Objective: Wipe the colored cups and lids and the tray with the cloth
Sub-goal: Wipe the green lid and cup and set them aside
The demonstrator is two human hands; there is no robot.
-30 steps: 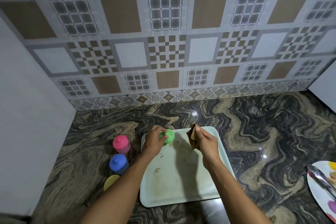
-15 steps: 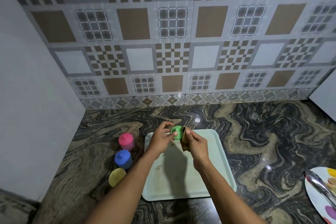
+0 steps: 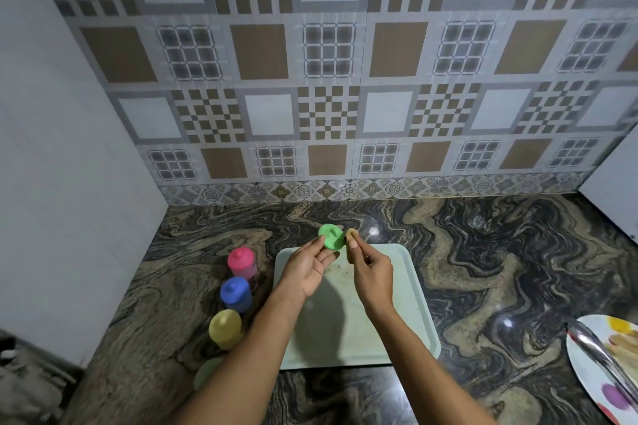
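My left hand (image 3: 309,267) holds a green lid (image 3: 331,241) at its fingertips, above the far edge of the pale green tray (image 3: 411,290). My right hand (image 3: 372,272) pinches a small brown cloth (image 3: 350,245) right beside the lid, touching its right side. Left of the tray stand a pink lidded cup (image 3: 242,263), a blue lidded cup (image 3: 236,293) and a yellow lidded cup (image 3: 225,328) in a row. A pale green cup (image 3: 207,373) without a lid sits nearest me, partly hidden by my left forearm. The tray carries small dark specks near my hands.
A white plate with coloured dots (image 3: 611,366) and metal tongs (image 3: 600,359) lies at the right edge of the dark marbled counter (image 3: 500,269). A tiled wall rises behind and a plain white wall (image 3: 62,183) closes the left side.
My hands came together and rose toward the tray's far edge. The cloth, apart from the green lid a second ago, now touches it. The view has tilted up.
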